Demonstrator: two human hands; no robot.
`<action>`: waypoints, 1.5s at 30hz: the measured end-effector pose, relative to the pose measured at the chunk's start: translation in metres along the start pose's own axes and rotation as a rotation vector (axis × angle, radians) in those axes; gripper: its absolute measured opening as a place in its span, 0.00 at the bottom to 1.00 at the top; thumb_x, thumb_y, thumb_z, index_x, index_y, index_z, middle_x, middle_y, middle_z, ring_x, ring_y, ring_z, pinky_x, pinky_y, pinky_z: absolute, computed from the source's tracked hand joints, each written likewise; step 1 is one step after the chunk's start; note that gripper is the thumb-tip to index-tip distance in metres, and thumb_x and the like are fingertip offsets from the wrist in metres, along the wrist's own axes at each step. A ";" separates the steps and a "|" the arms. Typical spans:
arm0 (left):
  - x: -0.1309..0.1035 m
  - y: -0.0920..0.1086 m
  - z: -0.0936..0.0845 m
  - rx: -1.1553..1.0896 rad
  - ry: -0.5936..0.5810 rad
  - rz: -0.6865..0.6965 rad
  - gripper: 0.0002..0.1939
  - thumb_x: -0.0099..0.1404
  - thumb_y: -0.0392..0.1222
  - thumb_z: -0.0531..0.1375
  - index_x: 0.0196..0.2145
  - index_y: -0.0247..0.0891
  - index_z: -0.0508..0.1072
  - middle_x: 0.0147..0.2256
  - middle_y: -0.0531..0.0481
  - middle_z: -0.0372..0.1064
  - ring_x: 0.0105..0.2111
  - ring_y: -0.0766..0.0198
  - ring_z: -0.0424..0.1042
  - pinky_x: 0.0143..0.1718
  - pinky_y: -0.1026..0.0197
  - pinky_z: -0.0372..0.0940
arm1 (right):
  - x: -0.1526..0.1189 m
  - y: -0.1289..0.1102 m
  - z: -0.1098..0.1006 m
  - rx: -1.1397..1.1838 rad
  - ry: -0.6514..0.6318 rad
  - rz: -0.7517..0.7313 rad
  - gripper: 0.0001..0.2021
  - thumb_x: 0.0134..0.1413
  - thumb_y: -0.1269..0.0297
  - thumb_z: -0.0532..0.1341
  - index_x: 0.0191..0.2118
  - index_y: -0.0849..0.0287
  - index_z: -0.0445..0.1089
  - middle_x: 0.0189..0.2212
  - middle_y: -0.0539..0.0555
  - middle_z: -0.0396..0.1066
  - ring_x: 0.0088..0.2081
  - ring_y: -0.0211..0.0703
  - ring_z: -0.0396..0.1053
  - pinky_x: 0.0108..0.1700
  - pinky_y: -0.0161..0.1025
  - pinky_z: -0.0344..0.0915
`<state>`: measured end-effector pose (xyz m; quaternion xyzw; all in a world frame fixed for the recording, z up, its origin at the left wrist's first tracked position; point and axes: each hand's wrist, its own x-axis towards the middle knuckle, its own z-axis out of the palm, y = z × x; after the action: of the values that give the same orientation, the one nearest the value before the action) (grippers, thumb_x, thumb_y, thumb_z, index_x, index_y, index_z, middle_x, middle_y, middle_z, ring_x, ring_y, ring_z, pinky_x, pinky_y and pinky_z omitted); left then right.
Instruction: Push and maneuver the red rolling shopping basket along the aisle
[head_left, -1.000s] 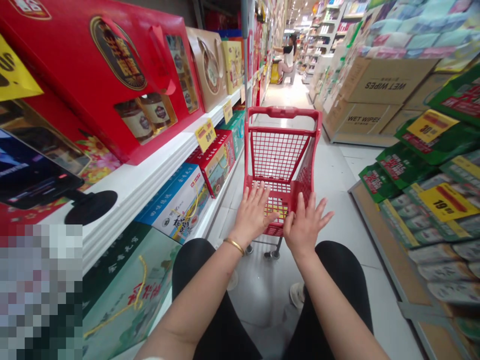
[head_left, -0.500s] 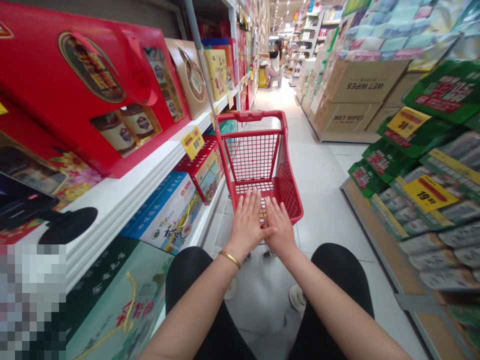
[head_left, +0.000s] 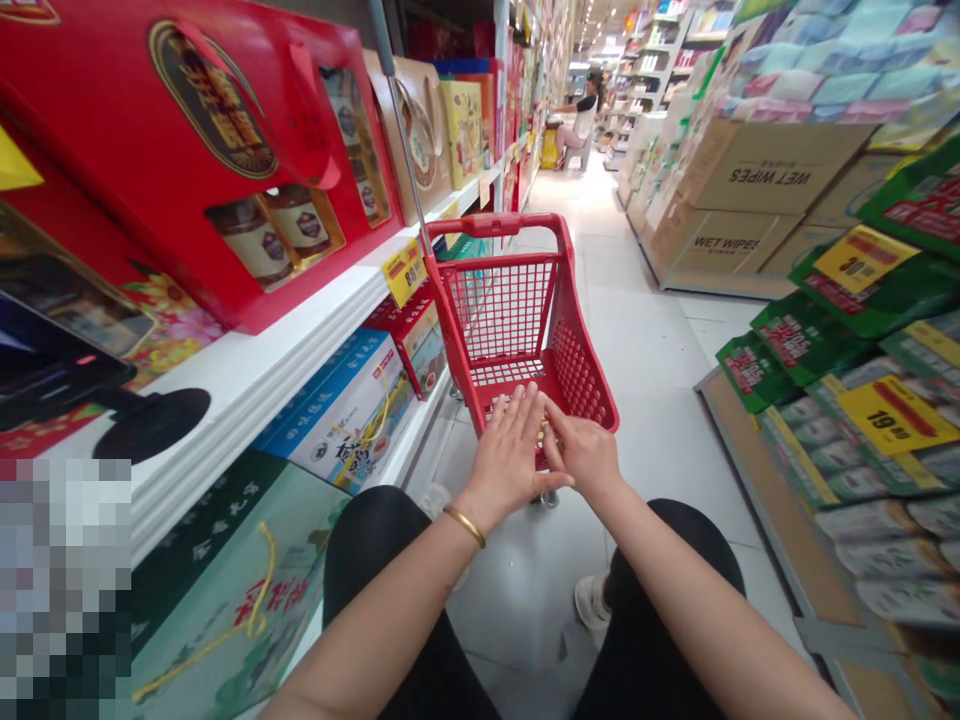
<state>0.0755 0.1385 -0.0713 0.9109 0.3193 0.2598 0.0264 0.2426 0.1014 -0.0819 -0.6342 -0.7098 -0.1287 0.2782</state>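
My left hand [head_left: 510,450] is held palm down with its fingers stretched out, over the near end of a red shopping cart [head_left: 574,350]. Beside it, my right hand [head_left: 589,452] has its fingers partly bent and pointing toward the left hand; the two hands meet or overlap near the fingertips. Neither shows an object in it. A gold bracelet [head_left: 465,526] circles my left wrist. The cart's mesh basket lies just beyond the fingers, and its bar [head_left: 495,225] is at the far end.
Gift boxes [head_left: 180,150] line a white shelf [head_left: 315,325] on the left, with a black round stand [head_left: 154,425] on it. Wet-wipes cartons [head_left: 772,185] and green packs [head_left: 802,340] stand right. A seated person [head_left: 583,125] is farther down the aisle [head_left: 600,250].
My right hand has turned, its fingers now bent toward the left hand instead of stretched forward. The shelf goods and distant person sit farther right in the view.
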 end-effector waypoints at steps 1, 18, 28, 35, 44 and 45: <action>-0.001 -0.003 -0.002 0.005 0.006 -0.018 0.59 0.65 0.80 0.39 0.74 0.24 0.41 0.74 0.30 0.39 0.75 0.47 0.36 0.74 0.40 0.39 | -0.001 -0.003 0.001 -0.011 -0.002 -0.001 0.25 0.65 0.64 0.56 0.66 0.56 0.67 0.34 0.53 0.82 0.31 0.41 0.77 0.42 0.37 0.73; -0.053 -0.023 -0.040 0.098 -0.121 -0.217 0.58 0.65 0.79 0.41 0.74 0.29 0.45 0.72 0.30 0.48 0.73 0.45 0.48 0.71 0.41 0.50 | -0.026 -0.056 0.001 0.188 0.174 -0.295 0.18 0.64 0.66 0.55 0.56 0.62 0.72 0.41 0.56 0.81 0.40 0.45 0.79 0.47 0.42 0.74; -0.067 -0.027 -0.042 0.057 -0.055 -0.239 0.56 0.65 0.79 0.42 0.74 0.31 0.47 0.71 0.31 0.53 0.72 0.46 0.52 0.71 0.42 0.51 | -0.027 -0.070 0.000 0.184 0.102 -0.225 0.17 0.66 0.64 0.54 0.53 0.62 0.74 0.39 0.57 0.82 0.36 0.42 0.80 0.39 0.38 0.77; -0.078 -0.021 -0.049 0.027 -0.009 -0.277 0.59 0.63 0.81 0.42 0.75 0.32 0.43 0.73 0.33 0.46 0.74 0.46 0.46 0.72 0.42 0.47 | -0.034 -0.078 -0.002 0.133 0.065 -0.211 0.16 0.66 0.65 0.53 0.52 0.61 0.73 0.40 0.55 0.82 0.35 0.42 0.81 0.35 0.35 0.75; -0.077 -0.013 -0.060 0.021 -0.034 -0.301 0.60 0.60 0.81 0.39 0.76 0.34 0.41 0.74 0.35 0.44 0.74 0.48 0.44 0.73 0.45 0.46 | -0.036 -0.066 0.001 0.160 0.172 -0.372 0.14 0.68 0.62 0.54 0.50 0.62 0.73 0.39 0.55 0.81 0.36 0.39 0.80 0.38 0.33 0.74; -0.076 -0.012 -0.059 0.014 -0.035 -0.304 0.60 0.60 0.81 0.38 0.76 0.34 0.41 0.74 0.35 0.44 0.74 0.48 0.44 0.73 0.45 0.46 | -0.036 -0.063 0.001 0.173 0.183 -0.381 0.14 0.68 0.63 0.55 0.50 0.62 0.73 0.39 0.55 0.81 0.36 0.39 0.80 0.40 0.33 0.74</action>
<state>-0.0102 0.0956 -0.0572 0.8566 0.4549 0.2347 0.0648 0.1824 0.0619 -0.0921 -0.4483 -0.7968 -0.1747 0.3654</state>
